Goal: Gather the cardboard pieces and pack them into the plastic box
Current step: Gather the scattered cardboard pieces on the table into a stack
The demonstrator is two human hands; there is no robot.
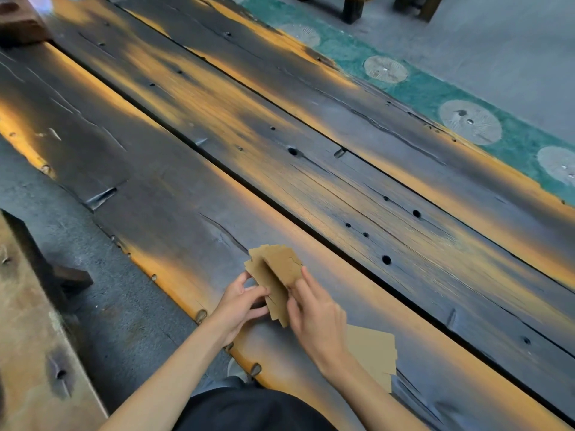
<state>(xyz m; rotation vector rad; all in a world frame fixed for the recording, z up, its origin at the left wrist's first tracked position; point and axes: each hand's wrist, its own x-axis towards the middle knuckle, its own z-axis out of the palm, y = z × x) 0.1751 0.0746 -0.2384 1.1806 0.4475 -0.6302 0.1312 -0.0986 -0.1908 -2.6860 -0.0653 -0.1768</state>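
Note:
A fanned stack of brown cardboard pieces stands on edge above the near plank of the wooden table. My left hand grips the stack from the left, thumb and fingers pinching its lower edge. My right hand presses on it from the right, fingers along its face. More flat cardboard pieces lie on the table just right of my right wrist, partly hidden by it. No plastic box is in view.
The table is made of long dark and orange planks with gaps and holes. A wooden bench stands at the lower left over grey floor. A reddish block sits at the top left. A green strip borders the far edge.

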